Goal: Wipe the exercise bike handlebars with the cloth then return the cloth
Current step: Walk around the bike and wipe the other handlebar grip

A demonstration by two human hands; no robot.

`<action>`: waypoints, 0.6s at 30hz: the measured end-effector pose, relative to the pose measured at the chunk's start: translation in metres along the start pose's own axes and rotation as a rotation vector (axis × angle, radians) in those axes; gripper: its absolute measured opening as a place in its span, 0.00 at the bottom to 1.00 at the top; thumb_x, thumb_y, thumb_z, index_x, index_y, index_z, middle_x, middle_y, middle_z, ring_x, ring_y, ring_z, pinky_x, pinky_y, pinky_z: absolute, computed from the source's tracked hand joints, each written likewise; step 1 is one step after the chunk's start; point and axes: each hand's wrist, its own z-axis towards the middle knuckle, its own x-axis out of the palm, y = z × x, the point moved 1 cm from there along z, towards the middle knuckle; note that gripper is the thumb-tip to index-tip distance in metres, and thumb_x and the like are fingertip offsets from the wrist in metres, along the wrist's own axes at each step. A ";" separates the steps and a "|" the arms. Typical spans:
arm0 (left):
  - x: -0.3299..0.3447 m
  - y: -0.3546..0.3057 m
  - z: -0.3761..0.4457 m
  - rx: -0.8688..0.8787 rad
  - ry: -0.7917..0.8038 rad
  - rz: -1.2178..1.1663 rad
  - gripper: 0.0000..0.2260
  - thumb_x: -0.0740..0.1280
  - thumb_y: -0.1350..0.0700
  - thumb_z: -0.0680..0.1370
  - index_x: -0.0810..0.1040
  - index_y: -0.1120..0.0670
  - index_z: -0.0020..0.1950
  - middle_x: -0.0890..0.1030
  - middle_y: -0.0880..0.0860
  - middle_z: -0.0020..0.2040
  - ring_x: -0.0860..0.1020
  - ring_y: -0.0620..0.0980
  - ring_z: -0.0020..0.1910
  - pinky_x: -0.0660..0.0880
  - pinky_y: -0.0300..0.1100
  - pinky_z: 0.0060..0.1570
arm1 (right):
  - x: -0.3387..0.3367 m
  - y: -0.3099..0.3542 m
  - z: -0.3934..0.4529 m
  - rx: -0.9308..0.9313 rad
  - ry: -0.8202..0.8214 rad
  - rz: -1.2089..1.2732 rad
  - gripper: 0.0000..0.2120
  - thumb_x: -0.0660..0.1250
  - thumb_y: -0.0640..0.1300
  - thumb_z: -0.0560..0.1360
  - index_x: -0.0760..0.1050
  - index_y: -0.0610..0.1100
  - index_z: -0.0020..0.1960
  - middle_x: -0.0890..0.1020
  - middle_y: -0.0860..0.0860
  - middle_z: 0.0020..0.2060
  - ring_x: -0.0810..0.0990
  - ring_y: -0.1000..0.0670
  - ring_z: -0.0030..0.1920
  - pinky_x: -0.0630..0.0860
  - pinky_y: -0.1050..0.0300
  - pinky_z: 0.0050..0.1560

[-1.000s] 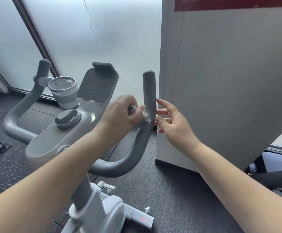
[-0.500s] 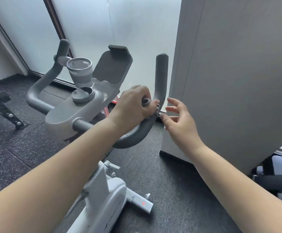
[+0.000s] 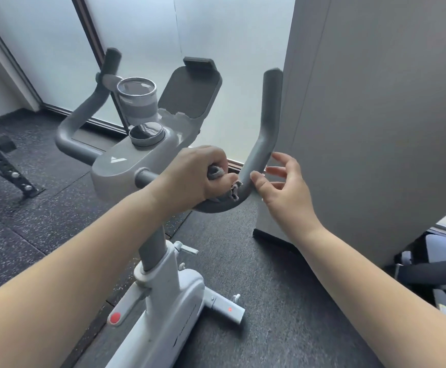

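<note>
The small grey frayed cloth (image 3: 223, 181) is clenched in the left hand (image 3: 198, 176) against the lower bend of the grey padded right handlebar (image 3: 265, 144). Just beyond that grip, the right hand (image 3: 283, 187) is held loose-fingered, its thumb touching the bar. The bunched cloth could be dragged loose on the bend, and the upright end beside the grey panel (image 3: 375, 128) could be missed.

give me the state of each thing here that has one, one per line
left hand: gripping the cloth against the handlebar
cloth: bunched, pressed on the lower bend of the right handlebar
right hand: fingers loosely spread, thumb touching the bar, holding nothing
right handlebar: upright, bare above the cloth
left handlebar: untouched
tablet holder: tilted back, empty
cup holder: upright, contents unclear
knob: setting unreadable
</note>
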 end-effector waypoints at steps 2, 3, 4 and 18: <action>-0.005 0.006 -0.006 0.032 0.003 -0.032 0.16 0.66 0.44 0.66 0.76 0.58 0.36 0.78 0.54 0.35 0.72 0.49 0.35 0.67 0.35 0.36 | 0.007 0.000 -0.005 0.015 -0.042 -0.019 0.23 0.69 0.51 0.74 0.66 0.54 0.66 0.75 0.49 0.60 0.78 0.60 0.46 0.73 0.69 0.46; -0.007 0.009 -0.008 0.046 0.005 -0.046 0.16 0.67 0.45 0.66 0.75 0.59 0.36 0.77 0.54 0.35 0.71 0.49 0.35 0.67 0.34 0.36 | 0.011 0.000 -0.008 0.024 -0.071 -0.023 0.22 0.69 0.52 0.75 0.66 0.54 0.66 0.75 0.49 0.59 0.78 0.61 0.45 0.72 0.73 0.44; -0.009 0.011 -0.009 0.060 0.008 -0.059 0.15 0.67 0.46 0.66 0.75 0.59 0.35 0.77 0.54 0.34 0.71 0.49 0.35 0.67 0.35 0.35 | 0.015 0.000 -0.011 0.036 -0.101 -0.025 0.22 0.68 0.52 0.75 0.67 0.53 0.66 0.76 0.50 0.59 0.77 0.62 0.45 0.71 0.76 0.42; -0.058 0.078 -0.018 0.145 0.013 0.038 0.12 0.69 0.51 0.67 0.75 0.61 0.35 0.75 0.56 0.35 0.71 0.51 0.35 0.67 0.37 0.38 | 0.048 0.014 -0.041 0.112 -0.291 -0.134 0.26 0.67 0.52 0.75 0.66 0.52 0.71 0.75 0.50 0.63 0.77 0.63 0.47 0.73 0.63 0.53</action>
